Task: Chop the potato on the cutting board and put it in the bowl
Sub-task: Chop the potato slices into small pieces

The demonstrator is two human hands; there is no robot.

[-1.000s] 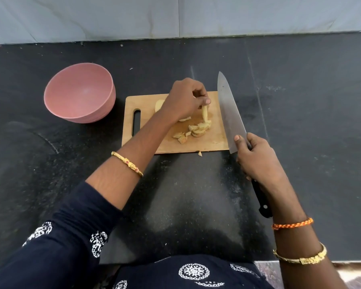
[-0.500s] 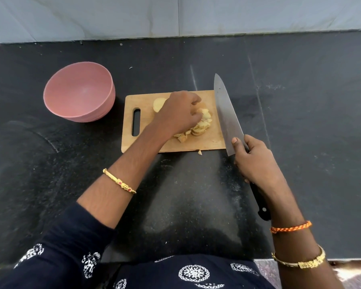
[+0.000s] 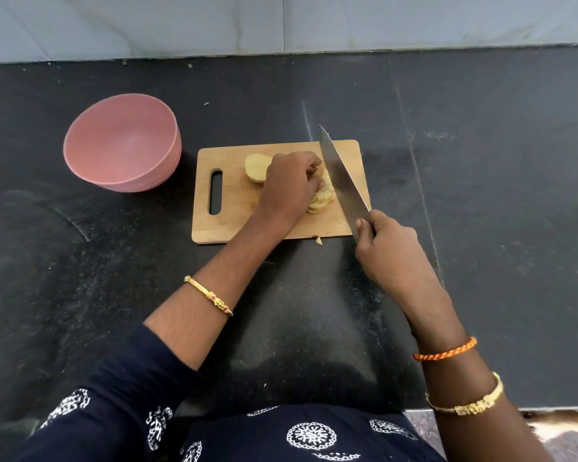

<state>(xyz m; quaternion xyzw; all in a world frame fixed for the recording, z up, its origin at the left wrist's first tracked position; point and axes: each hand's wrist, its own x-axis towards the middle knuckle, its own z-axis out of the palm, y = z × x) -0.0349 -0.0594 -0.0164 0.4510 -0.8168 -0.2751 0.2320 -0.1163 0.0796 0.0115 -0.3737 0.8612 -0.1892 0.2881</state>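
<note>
Chopping in progress: the potato lies on the cutting board (image 3: 234, 225) as a pile of cut pieces (image 3: 320, 202) under the left hand (image 3: 289, 185), with one uncut half (image 3: 256, 168) just to the far left of that hand. The left grip is curled over the pile, bunching it; the right hand (image 3: 386, 246) holds the knife (image 3: 342, 181) by its handle, blade angled over the board's right part and close beside the left fingertips. Chief hazard, as judged: a downstroke so near the knuckles could nick a finger. One stray piece (image 3: 318, 240) already lies on the tabletop (image 3: 481, 195) at the board's near edge; further chopping may scatter more. The pink bowl (image 3: 80, 161) stands left of the board, apparently empty.
</note>
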